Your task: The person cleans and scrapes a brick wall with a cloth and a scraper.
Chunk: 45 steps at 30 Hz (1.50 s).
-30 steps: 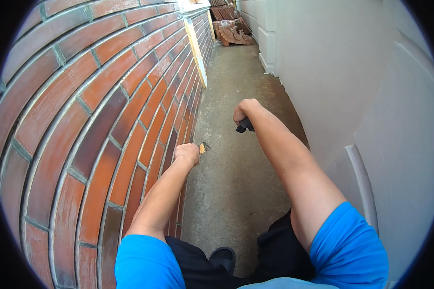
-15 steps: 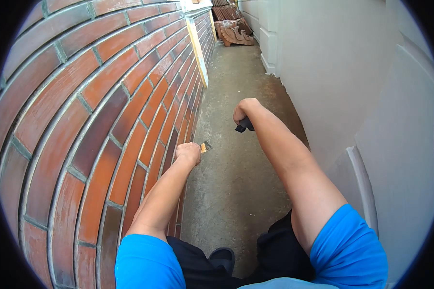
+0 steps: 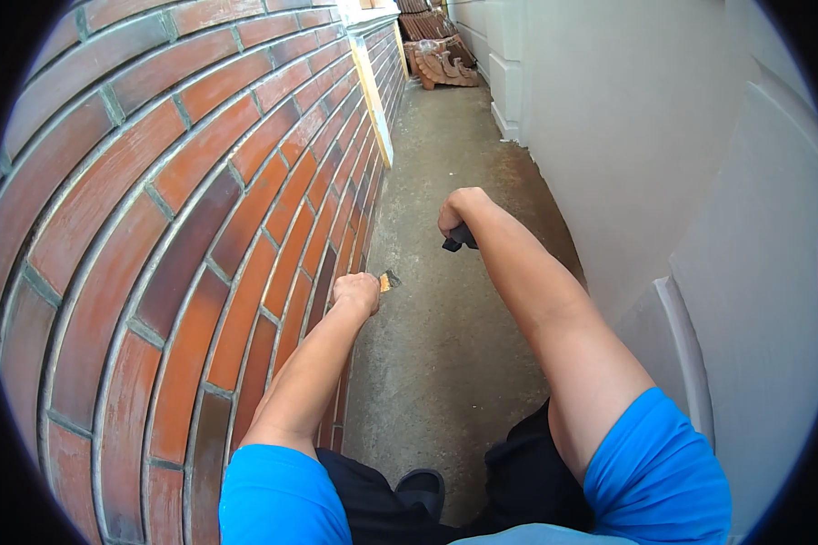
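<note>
My left hand [image 3: 357, 292] is closed close beside the brick wall [image 3: 245, 227]. From its right side sticks out a small tool [image 3: 388, 281] with an orange-yellow part and a dark, greyish end; the rest of it is hidden in the fist. Farther forward, over the concrete floor, my right hand [image 3: 454, 209] is wrapped round a black object [image 3: 460, 238], whose lower part shows beneath the fingers. What kind of object it is, I cannot make out. The two hands are apart.
A concrete passage floor [image 3: 436, 336] runs between the brick wall and a pale wall [image 3: 645, 163] on the right. Reddish-brown tiles [image 3: 441, 64] are stacked at the far end. A pale wooden strip [image 3: 373, 100] stands along the brick wall. My dark shoe [image 3: 420, 490] shows below.
</note>
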Tool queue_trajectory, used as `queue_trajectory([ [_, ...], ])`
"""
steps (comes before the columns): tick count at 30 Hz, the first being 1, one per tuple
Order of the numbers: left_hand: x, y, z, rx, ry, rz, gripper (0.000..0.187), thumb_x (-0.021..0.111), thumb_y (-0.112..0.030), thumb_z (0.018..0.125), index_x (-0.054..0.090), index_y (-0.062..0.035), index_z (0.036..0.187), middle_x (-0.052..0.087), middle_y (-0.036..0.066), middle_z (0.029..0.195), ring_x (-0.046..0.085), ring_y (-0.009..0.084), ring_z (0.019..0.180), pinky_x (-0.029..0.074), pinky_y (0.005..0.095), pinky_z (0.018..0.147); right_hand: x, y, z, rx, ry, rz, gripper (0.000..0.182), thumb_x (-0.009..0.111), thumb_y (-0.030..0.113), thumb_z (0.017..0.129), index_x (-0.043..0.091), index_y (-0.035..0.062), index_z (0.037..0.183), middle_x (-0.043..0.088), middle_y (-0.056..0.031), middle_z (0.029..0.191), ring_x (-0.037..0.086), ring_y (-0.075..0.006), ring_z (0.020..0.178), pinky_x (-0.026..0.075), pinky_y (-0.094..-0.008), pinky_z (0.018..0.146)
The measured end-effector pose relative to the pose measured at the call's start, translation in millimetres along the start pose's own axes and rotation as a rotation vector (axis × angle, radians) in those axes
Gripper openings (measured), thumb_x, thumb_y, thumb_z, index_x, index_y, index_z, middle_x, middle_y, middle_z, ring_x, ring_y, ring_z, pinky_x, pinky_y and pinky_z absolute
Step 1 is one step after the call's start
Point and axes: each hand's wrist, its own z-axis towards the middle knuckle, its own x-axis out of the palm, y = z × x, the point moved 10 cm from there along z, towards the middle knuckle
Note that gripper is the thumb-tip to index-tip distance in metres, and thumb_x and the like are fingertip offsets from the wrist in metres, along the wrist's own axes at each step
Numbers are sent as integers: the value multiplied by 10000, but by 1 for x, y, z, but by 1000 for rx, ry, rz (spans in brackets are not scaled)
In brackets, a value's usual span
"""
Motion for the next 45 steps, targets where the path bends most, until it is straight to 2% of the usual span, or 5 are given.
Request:
queue_trajectory([
  [10, -1, -1, -1, 11, -18, 0, 256, 577, -202, 879, 684, -55, 1059, 712, 128, 1060, 682, 253, 1027, 544, 364, 851, 2, 2, 0, -4, 25, 15, 321, 599, 225, 759, 717, 88, 1024, 709, -129, 1046, 695, -291, 902, 538, -422, 749],
  [34, 2, 3, -2, -10, 20, -22, 289, 631, -258, 864, 686, -64, 1070, 709, 127, 1074, 680, 258, 1032, 542, 366, 861, 12, -4, 0, 7, 67, 39, 316, 586, 220, 759, 711, 74, 1010, 710, -134, 1023, 696, -286, 877, 536, -420, 754],
  [37, -2, 1, -6, -17, 23, 7, 255, 596, -142, 877, 713, -87, 1098, 703, 77, 1135, 677, 226, 1056, 573, 381, 813, 12, -3, 7, -16, 51, 30, 310, 588, 223, 762, 712, 77, 1006, 712, -131, 1017, 696, -285, 875, 536, -422, 757],
  [43, -1, 3, -3, -42, 53, 3, 258, 607, -149, 873, 712, -89, 1101, 697, 74, 1151, 672, 227, 1067, 569, 378, 822, 5, -1, 4, -32, -15, 15, 309, 593, 221, 761, 713, 78, 1009, 714, -132, 1013, 698, -287, 878, 538, -423, 759],
  [45, -3, 1, -5, -34, 50, 0, 258, 611, -151, 871, 712, -90, 1101, 695, 76, 1155, 673, 228, 1064, 570, 374, 821, 4, -2, 0, 12, -7, 37, 282, 616, 169, 719, 731, 97, 966, 710, -129, 1031, 690, -277, 906, 536, -396, 774],
])
